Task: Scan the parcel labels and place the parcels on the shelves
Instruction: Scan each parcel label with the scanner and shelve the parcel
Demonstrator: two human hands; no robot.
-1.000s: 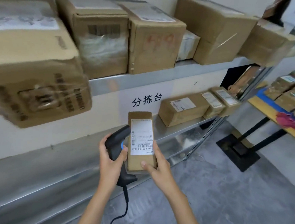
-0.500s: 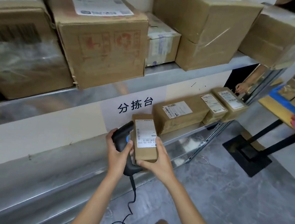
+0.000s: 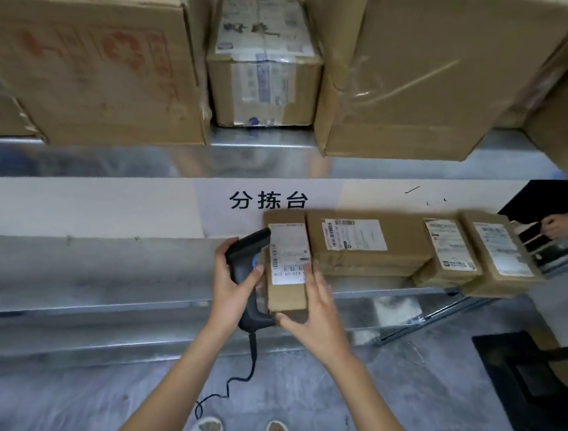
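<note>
A small brown parcel (image 3: pixel 286 294) with a white barcode label on top is at the front of the lower metal shelf (image 3: pixel 97 288). My right hand (image 3: pixel 315 317) grips its near end and right side. Its far end lies right beside a wider labelled parcel (image 3: pixel 365 246) on that shelf. Just left of the small parcel, my left hand (image 3: pixel 231 286) is closed around a black corded barcode scanner (image 3: pixel 249 264), whose head points away from me alongside the label.
Two more labelled parcels (image 3: pixel 451 254) (image 3: pixel 502 255) lie further right on the lower shelf. Large cartons (image 3: pixel 92 71) (image 3: pixel 425 73) and a smaller taped box (image 3: pixel 264 66) fill the upper shelf. A black base plate (image 3: pixel 536 381) sits on the grey floor at right. Another person's hand (image 3: pixel 556 225) shows far right.
The view has moved closer to the shelves. The small parcel and scanner have travelled forward to the lower shelf, and the parcel now lies next to the wider parcel.
</note>
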